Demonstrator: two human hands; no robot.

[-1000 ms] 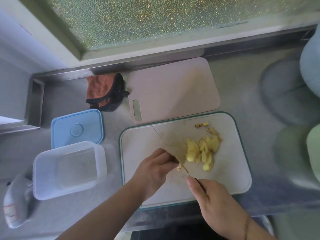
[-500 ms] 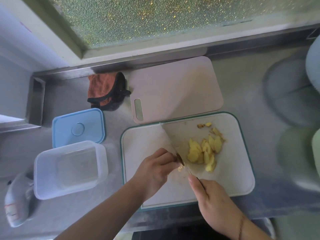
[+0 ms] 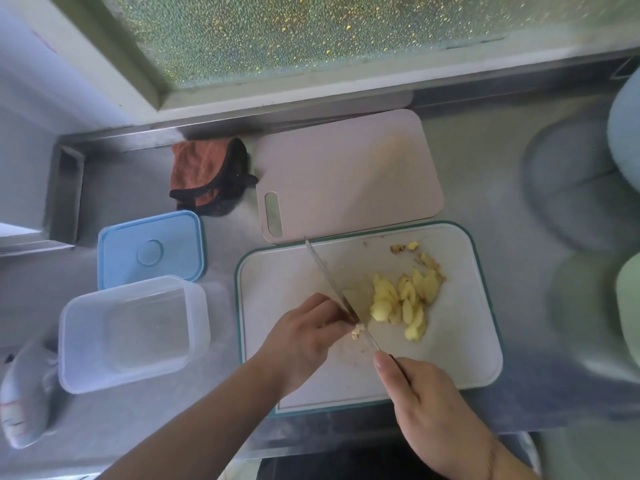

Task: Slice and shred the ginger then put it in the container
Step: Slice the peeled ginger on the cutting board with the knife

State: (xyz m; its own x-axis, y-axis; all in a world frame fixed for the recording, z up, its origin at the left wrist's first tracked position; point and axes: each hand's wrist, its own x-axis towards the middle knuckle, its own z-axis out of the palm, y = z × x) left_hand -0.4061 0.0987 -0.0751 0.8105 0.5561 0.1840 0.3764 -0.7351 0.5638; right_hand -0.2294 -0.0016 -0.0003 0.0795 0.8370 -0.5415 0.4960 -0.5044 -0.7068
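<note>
Since the earlier frame the knife [image 3: 341, 297] has tipped upright again, its edge against the last ginger stub [image 3: 356, 331]. This stub is pinned on the white cutting board [image 3: 277, 278] by the left hand [image 3: 308, 336], grip closed on it; the right hand [image 3: 420, 396] is closed on the handle. Cut slices [image 3: 403, 299] lie just beside the blade. With so little stub left, the blade could slip onto a fingertip. The empty container [image 3: 133, 332] waits on the surface at the left.
</note>
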